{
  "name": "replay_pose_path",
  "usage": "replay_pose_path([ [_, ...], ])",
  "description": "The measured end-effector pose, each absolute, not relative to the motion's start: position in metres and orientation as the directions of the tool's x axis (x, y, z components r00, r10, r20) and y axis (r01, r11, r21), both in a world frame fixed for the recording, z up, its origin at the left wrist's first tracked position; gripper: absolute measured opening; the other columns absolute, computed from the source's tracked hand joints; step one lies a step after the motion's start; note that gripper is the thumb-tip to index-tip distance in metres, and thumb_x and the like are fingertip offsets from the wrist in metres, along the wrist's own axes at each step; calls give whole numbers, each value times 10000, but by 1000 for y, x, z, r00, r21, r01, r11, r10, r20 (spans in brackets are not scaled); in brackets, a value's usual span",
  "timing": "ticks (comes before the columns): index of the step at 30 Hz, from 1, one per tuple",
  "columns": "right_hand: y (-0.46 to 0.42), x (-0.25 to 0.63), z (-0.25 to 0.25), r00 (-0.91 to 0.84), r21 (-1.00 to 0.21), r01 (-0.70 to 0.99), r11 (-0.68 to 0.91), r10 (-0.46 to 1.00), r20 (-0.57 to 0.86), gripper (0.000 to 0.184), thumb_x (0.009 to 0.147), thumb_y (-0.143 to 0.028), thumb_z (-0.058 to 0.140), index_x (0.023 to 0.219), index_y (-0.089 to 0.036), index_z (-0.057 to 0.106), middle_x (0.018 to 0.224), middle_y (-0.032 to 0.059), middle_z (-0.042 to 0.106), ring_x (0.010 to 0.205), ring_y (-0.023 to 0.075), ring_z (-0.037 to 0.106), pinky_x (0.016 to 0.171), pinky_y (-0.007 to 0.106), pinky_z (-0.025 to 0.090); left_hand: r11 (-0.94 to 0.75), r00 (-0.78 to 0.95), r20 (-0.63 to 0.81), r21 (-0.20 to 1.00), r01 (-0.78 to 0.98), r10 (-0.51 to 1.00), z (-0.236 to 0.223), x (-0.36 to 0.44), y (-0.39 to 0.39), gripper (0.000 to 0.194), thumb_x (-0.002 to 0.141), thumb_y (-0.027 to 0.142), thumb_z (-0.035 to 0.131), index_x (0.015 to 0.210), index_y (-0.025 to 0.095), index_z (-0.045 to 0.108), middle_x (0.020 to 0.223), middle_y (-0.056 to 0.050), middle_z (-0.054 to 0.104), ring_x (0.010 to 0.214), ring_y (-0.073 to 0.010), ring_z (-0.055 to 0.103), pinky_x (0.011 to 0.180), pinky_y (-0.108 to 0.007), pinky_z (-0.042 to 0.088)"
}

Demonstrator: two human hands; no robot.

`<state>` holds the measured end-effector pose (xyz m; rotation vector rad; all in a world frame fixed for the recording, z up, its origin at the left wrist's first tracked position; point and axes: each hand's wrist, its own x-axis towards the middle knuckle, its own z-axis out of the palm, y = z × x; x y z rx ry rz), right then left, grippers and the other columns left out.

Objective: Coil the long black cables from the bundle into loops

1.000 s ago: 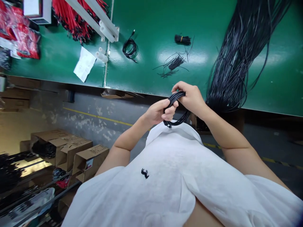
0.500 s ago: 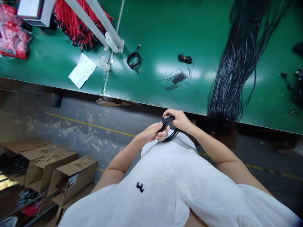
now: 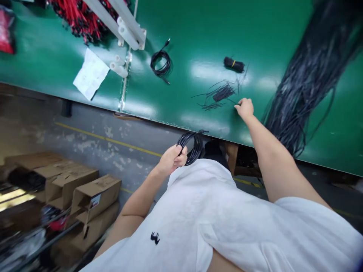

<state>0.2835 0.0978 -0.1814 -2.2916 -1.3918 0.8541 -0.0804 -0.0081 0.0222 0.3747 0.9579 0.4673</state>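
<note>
My left hand (image 3: 173,159) is closed round one side of a coiled black cable (image 3: 195,149), held in front of my waist just off the table's edge. The coil's end sticks out at its top. Over the table, my right hand (image 3: 245,108) pinches the end of a thin black twist tie (image 3: 233,101). That tie reaches toward a loose pile of twist ties (image 3: 223,93) just left of the fingers. Behind the pile lies a bundle of twist ties (image 3: 234,64) bound with a yellow band.
On the green table (image 3: 198,30) lie another coiled cable (image 3: 160,63), a white paper (image 3: 90,74) and white tubes (image 3: 119,70) by a metal post. A mass of long black cables (image 3: 297,98) hangs at the right edge. Cardboard boxes (image 3: 96,192) stand lower left.
My right hand has let go of the coil and moved up and right onto the table by the loose ties. My left hand keeps the coil, shifted slightly left.
</note>
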Motion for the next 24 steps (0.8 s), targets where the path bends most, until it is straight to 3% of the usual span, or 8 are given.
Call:
replay_pose_path([
  [5, 102, 291, -204, 213, -641, 667, -381, 921, -326, 404, 900, -437, 531, 576, -247, 380, 591, 15, 382, 659, 157, 395, 670, 339, 351, 789, 418, -673, 566, -239, 610, 30, -72, -8, 457, 783, 562, 711, 676, 170, 500, 451, 113, 218, 373, -33, 181, 404, -171, 232],
  [9, 59, 296, -169, 142, -742, 594, -310, 949, -282, 321, 858, -436, 557, 646, -247, 409, 610, 16, 463, 640, 139, 373, 666, 332, 339, 743, 335, -664, 616, -260, 668, 21, -55, -4, 462, 792, 581, 699, 709, 162, 522, 467, 111, 232, 386, -28, 178, 413, -165, 208],
  [12, 2, 267, -121, -48, -848, 370, -381, 903, -426, 223, 834, -439, 585, 860, -219, 554, 713, 20, 599, 635, 134, 505, 645, 308, 395, 729, 319, -657, 639, -245, 683, 10, -37, 1, 496, 831, 637, 613, 752, 150, 557, 474, 100, 262, 396, -34, 196, 421, -174, 207],
  [15, -41, 213, -81, -333, -824, 116, -555, 760, -558, 319, 776, -451, 642, 974, -201, 639, 808, 9, 645, 609, 123, 537, 626, 292, 416, 716, 398, -613, 670, -196, 682, 0, -23, 4, 508, 849, 643, 565, 806, 138, 583, 496, 78, 336, 420, -45, 243, 439, -188, 234],
  [17, -46, 180, -65, -346, -798, -5, -603, 750, -564, 290, 756, -434, 650, 905, -186, 659, 752, -10, 625, 573, 100, 487, 604, 270, 390, 704, 481, -578, 699, -124, 659, -5, -17, 5, 492, 875, 618, 538, 849, 130, 594, 521, 64, 382, 441, -53, 280, 456, -195, 259],
  [20, -25, 155, -56, -282, -818, -204, -537, 833, -477, 239, 759, -400, 642, 783, -162, 629, 688, -21, 590, 594, 83, 441, 607, 241, 357, 697, 575, -557, 716, -34, 600, -10, -12, 5, 500, 904, 612, 482, 874, 124, 582, 536, 64, 390, 449, -59, 292, 465, -204, 275],
  [24, -1, 153, -56, -222, -800, -311, -513, 858, -464, 269, 731, -406, 663, 748, -141, 618, 665, -22, 567, 602, 71, 406, 593, 222, 330, 703, 530, -585, 711, -29, 614, -15, -7, 7, 477, 886, 630, 493, 866, 153, 512, 540, 82, 371, 438, -56, 278, 453, -197, 261],
])
